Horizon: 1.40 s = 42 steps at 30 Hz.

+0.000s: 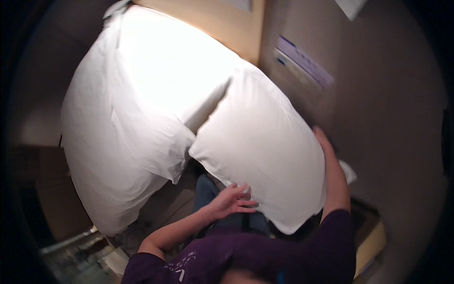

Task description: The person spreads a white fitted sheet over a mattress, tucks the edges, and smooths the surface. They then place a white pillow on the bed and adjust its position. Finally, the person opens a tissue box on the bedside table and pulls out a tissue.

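A plump white pillow (262,142) stands tilted just in front of me, its lower corner near my lap. My left hand (234,201) is at its lower left edge, fingers spread and curved, the fingertips against or just over the cloth. Along the pillow's right side lies my right forearm, with my right hand (320,135) at the far right edge. The fingers of that hand are mostly hidden, so its grip cannot be made out. Another large white pillow or cushion (117,149) in loose cloth bulges on the left. Between and behind them is a glaring, overexposed white surface (170,64).
A tan panel (230,32) rises behind the white surface. On the right, a purple-and-white printed strip (305,64) bears writing. A brown box-like object (64,191) stands at left, above blurred clutter (88,257). A yellowish block-like object (370,245) is at lower right.
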{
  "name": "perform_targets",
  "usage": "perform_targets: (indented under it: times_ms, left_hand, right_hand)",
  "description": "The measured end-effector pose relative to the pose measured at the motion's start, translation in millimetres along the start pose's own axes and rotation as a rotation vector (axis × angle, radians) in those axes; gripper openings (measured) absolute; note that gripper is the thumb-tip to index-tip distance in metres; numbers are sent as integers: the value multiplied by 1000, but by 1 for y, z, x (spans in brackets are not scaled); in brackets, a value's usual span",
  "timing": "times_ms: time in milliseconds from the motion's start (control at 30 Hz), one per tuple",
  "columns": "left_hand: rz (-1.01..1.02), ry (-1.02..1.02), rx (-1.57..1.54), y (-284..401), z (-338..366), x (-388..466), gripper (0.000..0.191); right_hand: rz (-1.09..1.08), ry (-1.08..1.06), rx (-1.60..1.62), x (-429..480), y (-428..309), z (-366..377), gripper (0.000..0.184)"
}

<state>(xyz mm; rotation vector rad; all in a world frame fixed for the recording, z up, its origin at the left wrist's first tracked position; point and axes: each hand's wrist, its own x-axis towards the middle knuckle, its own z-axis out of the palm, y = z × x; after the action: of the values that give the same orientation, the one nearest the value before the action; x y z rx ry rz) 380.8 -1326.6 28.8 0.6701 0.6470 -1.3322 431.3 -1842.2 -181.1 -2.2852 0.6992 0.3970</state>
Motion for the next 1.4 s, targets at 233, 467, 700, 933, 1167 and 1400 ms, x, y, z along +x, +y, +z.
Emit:
perform_targets:
  times_ms: [233,467,700,933,1167,1400]
  left_hand:
    - [-66,30,-92,43,29,48,81]
    - [-114,-136,-180,29,-60,46,84]
    - [5,-451,-297,28,-122,-18,67]
    - [333,-346,-560,133,-125,-83,63]
    - [584,-1102,-289,447,-148,-133,46]
    - [1167,11,-167,702,-301,-196,66]
  right_hand:
    - [109,-95,-146,-5,6,1,59]
    - [80,-338,137,-106,-134,-14,44]
    - [-182,-588,284,-253,-327,-54,44]
    - [-432,-481,127,-280,-535,-93,25]
    - [-818,-26,-132,-196,-745,-37,22]
    - [-1034,272,-288,-128,-836,165,55]
